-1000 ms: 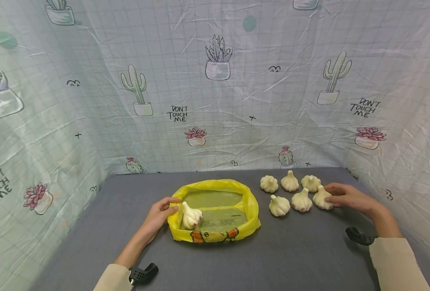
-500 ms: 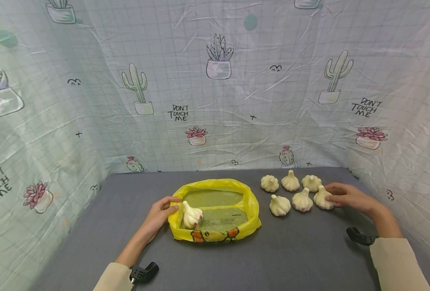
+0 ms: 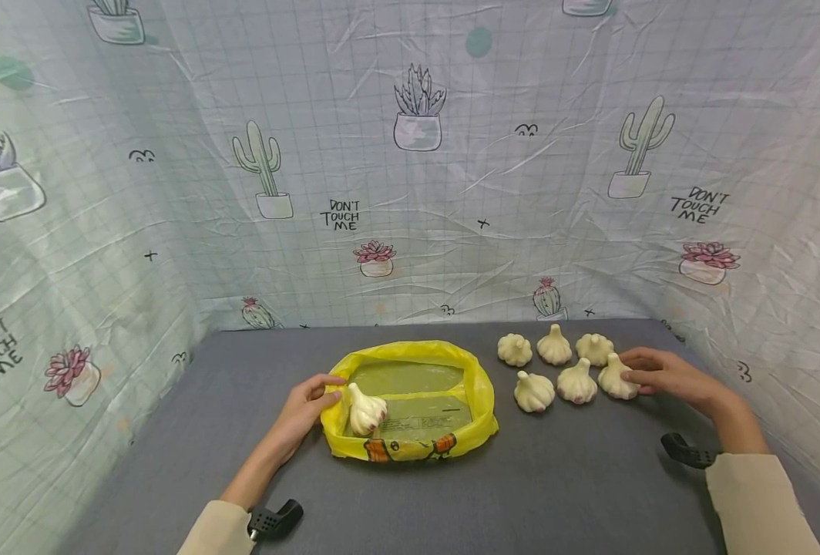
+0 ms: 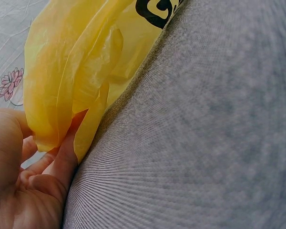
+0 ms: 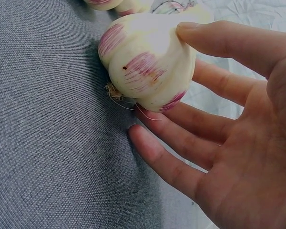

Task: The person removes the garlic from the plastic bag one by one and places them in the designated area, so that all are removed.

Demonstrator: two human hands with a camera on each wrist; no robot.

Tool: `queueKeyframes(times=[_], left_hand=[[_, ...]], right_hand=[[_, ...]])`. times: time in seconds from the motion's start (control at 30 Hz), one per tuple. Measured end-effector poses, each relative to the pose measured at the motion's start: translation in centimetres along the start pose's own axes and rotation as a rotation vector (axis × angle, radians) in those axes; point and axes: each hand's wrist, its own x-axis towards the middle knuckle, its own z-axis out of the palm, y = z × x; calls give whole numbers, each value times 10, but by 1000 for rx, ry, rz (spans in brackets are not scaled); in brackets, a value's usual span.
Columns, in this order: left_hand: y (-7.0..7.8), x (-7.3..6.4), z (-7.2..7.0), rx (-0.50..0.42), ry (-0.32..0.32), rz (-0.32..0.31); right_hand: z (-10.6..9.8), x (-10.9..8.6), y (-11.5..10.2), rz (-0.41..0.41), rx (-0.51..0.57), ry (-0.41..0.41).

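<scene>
On the left, my left hand (image 3: 307,407) pinches the rim of a yellow plastic bag (image 3: 481,393), which lies with its mouth spread wide. In the left wrist view, folds of the bag (image 4: 52,95) hang between thumb and fingers. One garlic bulb (image 3: 367,412) sits inside the bag at its left side. At the right, my right hand (image 3: 670,378) is beside the rightmost garlic bulb (image 3: 616,378), which stands on the table. The right wrist view shows the thumb laid against this purple-streaked bulb (image 5: 143,67), with the other fingers loosely extended behind and below it.
Several more garlic bulbs (image 3: 552,346) stand in two rows right of the bag, close to my right hand. The grey table (image 3: 452,509) ends at a patterned cloth backdrop (image 3: 479,177) behind and at both sides.
The right thumb has drawn back very slightly to the right on the bulb. The left hand, bag and other garlic bulbs keep their places.
</scene>
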Motion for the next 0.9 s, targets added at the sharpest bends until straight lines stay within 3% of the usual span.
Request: queueKeyframes(times=[0.9], left_hand=[[0,1,0,28,4,-4]], right_hand=[[-4,-4,-4,-28,21,36]])
